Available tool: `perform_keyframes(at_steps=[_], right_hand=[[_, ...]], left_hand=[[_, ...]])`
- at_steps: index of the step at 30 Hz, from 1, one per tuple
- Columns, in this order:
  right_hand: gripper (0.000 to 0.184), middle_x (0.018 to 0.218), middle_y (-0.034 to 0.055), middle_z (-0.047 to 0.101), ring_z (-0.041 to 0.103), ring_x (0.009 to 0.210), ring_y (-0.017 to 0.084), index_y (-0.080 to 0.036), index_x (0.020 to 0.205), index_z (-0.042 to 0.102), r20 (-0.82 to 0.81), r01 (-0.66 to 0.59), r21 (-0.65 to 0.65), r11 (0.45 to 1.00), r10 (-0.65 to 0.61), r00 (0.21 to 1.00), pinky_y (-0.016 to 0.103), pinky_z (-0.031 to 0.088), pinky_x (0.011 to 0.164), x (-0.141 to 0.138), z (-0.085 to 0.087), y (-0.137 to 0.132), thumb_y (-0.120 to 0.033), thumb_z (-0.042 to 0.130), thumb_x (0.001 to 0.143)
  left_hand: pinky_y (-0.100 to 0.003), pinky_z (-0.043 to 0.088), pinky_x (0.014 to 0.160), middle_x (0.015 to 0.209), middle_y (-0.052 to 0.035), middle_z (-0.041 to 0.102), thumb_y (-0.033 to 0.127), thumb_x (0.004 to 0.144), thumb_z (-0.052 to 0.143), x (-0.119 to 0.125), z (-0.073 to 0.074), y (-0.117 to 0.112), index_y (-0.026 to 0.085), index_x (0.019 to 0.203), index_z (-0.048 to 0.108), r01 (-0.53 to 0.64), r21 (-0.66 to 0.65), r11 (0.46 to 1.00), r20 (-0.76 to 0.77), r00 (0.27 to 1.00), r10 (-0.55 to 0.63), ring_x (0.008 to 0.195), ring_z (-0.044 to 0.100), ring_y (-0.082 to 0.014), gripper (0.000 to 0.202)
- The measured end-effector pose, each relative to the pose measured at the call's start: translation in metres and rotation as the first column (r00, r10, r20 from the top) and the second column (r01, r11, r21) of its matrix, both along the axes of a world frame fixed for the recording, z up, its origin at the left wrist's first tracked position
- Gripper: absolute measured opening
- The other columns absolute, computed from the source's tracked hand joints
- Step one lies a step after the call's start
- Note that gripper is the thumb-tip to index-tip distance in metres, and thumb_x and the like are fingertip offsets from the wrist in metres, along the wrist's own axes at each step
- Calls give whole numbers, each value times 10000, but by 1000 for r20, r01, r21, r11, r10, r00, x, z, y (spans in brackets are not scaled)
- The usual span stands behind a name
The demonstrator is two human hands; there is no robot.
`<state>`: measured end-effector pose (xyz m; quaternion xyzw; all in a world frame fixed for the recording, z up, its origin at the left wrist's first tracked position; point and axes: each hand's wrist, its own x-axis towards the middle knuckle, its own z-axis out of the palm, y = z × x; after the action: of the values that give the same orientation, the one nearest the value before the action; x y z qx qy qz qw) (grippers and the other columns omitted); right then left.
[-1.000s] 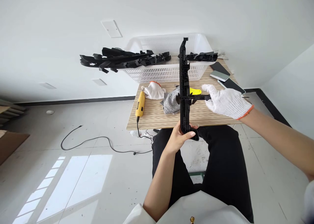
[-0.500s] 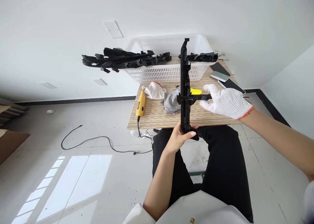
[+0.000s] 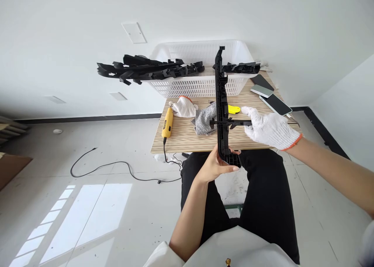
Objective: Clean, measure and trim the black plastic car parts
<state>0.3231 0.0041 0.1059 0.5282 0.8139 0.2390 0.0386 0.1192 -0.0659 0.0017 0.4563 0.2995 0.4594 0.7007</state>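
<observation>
My bare left hand (image 3: pixel 214 166) grips the lower end of a long black plastic part (image 3: pixel 221 99), which stands upright above my lap at the table's near edge. My right hand (image 3: pixel 270 127), in a white knit glove with an orange cuff, is closed on a thin dark tool (image 3: pixel 233 122) that lies crosswise against the black part about midway up. The tool's tip touches the part's right side.
A small wooden table (image 3: pixel 187 136) carries a white mesh basket (image 3: pixel 201 83) with long black parts (image 3: pixel 146 70) laid across its rim, a yellow power tool (image 3: pixel 167 122) with a cord, a spare white glove (image 3: pixel 184 107), a grey cloth (image 3: pixel 204 121), a yellow item (image 3: pixel 233 109) and phones (image 3: pixel 271 99).
The black part has dropped slightly and tilted, with my left hand shifting a little right. My gloved right hand has closed in and lowered along with the tool.
</observation>
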Motion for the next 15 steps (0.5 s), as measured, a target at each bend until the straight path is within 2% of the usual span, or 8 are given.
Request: perform_keyframes(at_steps=[4, 7, 11, 15], right_hand=[[597, 585, 57, 641, 582, 483, 212, -78, 1418, 550, -1, -43, 25, 999, 43, 999, 294, 90, 465, 3, 1, 1, -435, 301, 1009], [585, 594, 70, 643, 590, 499, 224, -120, 1325, 597, 8, -34, 34, 999, 34, 999, 286, 84, 508, 7, -3, 3, -484, 248, 1030], [612, 603, 87, 646, 581, 511, 221, -142, 1148, 646, 2, -43, 18, 999, 43, 999, 289, 80, 549, 11, -9, 5, -520, 176, 1041], [594, 580, 76, 637, 549, 481, 203, -150, 1094, 658, -8, -64, 68, 996, 65, 998, 296, 70, 558, 13, -12, 7, -519, 197, 1038]], left_hand=[[-309, 620, 731, 1097, -74, 663, 230, 641, 940, 0, -1, 1, 199, 1038, 592, -3, 3, 1000, 11, 1000, 3, 1197, 650, -313, 529], [-341, 623, 783, 1122, -105, 707, 247, 638, 942, -1, -4, 2, 178, 1043, 629, -29, 10, 1000, -3, 1000, 29, 1205, 648, -325, 516], [-315, 616, 735, 1130, -114, 713, 274, 616, 950, -1, -6, 3, 167, 1113, 677, -40, 6, 999, -18, 999, 40, 1210, 643, -345, 576], [-281, 601, 697, 1147, -115, 711, 286, 645, 936, -1, -6, 3, 180, 1277, 663, -14, -1, 1000, -35, 999, 14, 1208, 635, -336, 697]])
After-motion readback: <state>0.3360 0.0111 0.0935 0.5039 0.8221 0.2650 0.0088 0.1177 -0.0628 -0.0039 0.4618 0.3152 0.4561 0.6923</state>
